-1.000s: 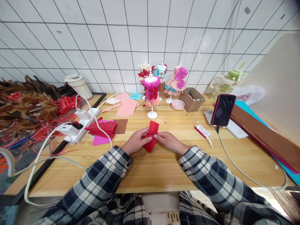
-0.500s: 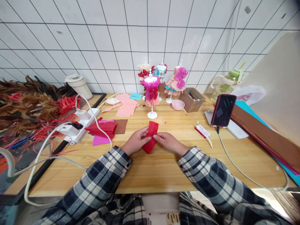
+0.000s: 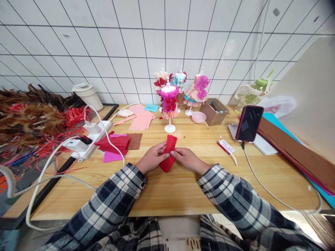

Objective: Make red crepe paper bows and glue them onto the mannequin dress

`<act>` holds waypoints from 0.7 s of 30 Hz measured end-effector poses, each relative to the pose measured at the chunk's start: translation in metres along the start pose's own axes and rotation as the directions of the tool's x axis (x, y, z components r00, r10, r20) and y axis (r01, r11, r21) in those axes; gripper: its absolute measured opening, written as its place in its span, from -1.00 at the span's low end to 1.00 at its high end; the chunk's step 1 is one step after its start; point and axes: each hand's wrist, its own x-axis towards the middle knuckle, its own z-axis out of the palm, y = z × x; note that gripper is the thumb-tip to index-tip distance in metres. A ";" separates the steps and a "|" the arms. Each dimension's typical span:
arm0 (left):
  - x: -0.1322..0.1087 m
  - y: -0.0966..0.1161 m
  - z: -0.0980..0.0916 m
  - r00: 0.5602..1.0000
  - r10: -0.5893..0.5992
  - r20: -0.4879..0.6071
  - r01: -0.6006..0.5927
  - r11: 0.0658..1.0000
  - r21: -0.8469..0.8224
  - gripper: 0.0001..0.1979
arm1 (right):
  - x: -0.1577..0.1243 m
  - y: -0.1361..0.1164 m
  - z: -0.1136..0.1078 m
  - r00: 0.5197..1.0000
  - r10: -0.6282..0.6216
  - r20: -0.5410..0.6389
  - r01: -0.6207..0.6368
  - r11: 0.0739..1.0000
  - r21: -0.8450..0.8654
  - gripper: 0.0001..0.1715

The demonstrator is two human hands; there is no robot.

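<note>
A folded strip of red crepe paper (image 3: 169, 152) lies on the wooden table (image 3: 183, 184) in front of me. My left hand (image 3: 152, 157) pinches its middle from the left, fingers closed on the paper. From the right, my right hand (image 3: 187, 158) pinches the same spot, thumb and forefinger pressed together on it. Both forearms in plaid sleeves rest on the table.
Small mannequins in paper dresses (image 3: 169, 101) stand at the back beside a pink bowl (image 3: 198, 116) and a cardboard box (image 3: 214, 111). Red, pink and brown paper sheets (image 3: 117, 143) and a power strip (image 3: 87, 140) lie left. A phone (image 3: 248, 122) leans right, cable trailing.
My two hands have drawn slightly closer together on the red paper, gathering its middle. Nothing else has moved.
</note>
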 end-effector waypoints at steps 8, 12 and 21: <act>-0.001 -0.003 0.002 0.999 0.036 0.023 -0.037 0.998 0.043 -0.40 | 0.002 0.005 0.003 1.000 -0.005 0.000 0.005 1.000 -0.014 -0.48; -0.002 -0.004 0.002 0.999 0.030 0.038 -0.031 0.999 0.042 -0.43 | 0.002 0.004 0.002 1.000 -0.019 0.011 0.019 1.000 -0.013 -0.49; -0.003 0.000 0.004 0.998 0.018 0.054 -0.021 0.998 0.054 -0.45 | 0.001 0.002 0.001 1.000 -0.009 0.027 0.008 1.000 0.027 -0.50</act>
